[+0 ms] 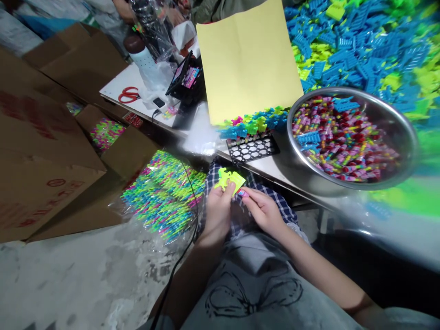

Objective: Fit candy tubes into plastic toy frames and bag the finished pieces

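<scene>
Above my lap, my left hand [219, 206] is closed on a flat yellow-green plastic piece [235, 179] with a cut-out figure shape at one end. My right hand [264, 208] pinches a small pink wrapped piece [242, 193] against the lower right edge of the yellow-green piece. Whether the two are joined I cannot tell. Just beyond my hands, a black honeycomb rack [254, 150] sits at the table edge. Behind it stands a row of pink wrapped pieces topped with blue, yellow-green and pink plastic figures [252, 123].
A steel bowl [409, 137] of wrapped pieces stands right, before a heap of blue and yellow-green plastic parts [357, 50]. Yellow board [252, 59] rises behind the rack. Red scissors [128, 95] lie left. Bagged colourful pieces [168, 192] and cartons [44, 160] are left below. Another person's arm shows at top.
</scene>
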The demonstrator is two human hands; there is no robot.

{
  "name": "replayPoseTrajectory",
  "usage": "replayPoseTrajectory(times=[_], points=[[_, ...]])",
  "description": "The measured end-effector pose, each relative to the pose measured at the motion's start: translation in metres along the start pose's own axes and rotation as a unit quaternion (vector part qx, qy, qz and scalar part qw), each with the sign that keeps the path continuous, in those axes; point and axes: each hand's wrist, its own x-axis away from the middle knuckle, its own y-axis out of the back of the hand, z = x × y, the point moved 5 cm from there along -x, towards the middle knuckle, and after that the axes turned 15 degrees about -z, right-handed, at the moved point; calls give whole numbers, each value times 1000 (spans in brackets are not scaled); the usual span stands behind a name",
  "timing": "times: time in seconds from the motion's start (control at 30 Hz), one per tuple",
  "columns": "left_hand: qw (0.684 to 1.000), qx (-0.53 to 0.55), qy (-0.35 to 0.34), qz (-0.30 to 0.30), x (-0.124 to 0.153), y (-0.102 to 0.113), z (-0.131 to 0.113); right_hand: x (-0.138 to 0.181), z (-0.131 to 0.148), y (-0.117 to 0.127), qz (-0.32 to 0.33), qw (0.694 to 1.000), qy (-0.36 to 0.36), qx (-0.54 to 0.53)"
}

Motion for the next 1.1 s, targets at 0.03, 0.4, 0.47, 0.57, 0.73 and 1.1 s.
replayPoseTrajectory(times=[0.03,0.4,0.47,0.57,0.73,1.1], points=[[1000,-2,-26,-12,-2,2,0,0,-1,0,-5,1000,0,2],[990,108,65,69,-12,7,-6,-4,8,-12,6,992,86,94],[985,138,78,64,-15,9,-5,-5,10,-14,17,985,118,127],[980,160,103,66,-18,14,0,-5,10,-14,30,978,135,153],[964,213,144,68,-21,25,-4,0,-6,-8,30,986,79,140],[995,94,-5,16,-4,16,-32,23,-6,-31,37,986,-161,-37]])
